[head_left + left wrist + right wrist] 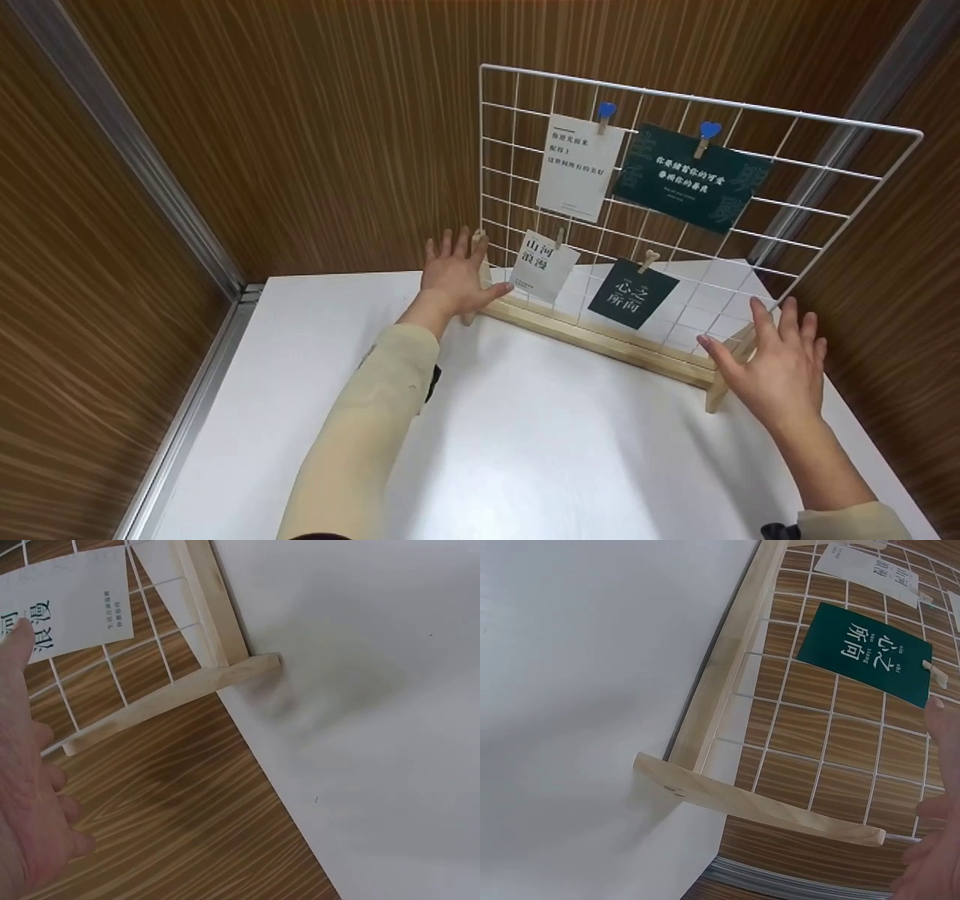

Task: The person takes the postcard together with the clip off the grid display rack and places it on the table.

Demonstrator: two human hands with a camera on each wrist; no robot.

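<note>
A white wire grid [697, 98] stands upright in a wooden base [600, 339]. Clipped to it are a white card [577, 176] and a dark green card [686, 199] above, and a smaller white card [541, 270] and smaller green card [626, 304] below. My left hand [454, 283] is at the base's left end, fingers spread and thumb out. At the other end my right hand [784, 379] spreads its fingers beside the wooden foot [765, 806]. Neither hand curls around the rack; in both wrist views the fingers show apart from the wooden feet.
The rack stands on a white table [525, 435] near its back edge. Brown wood-grain panels [337, 135] rise behind and on both sides, with metal strips [150, 142] at the corners. Blue heart clips [710, 130] and small wooden clips hold the cards.
</note>
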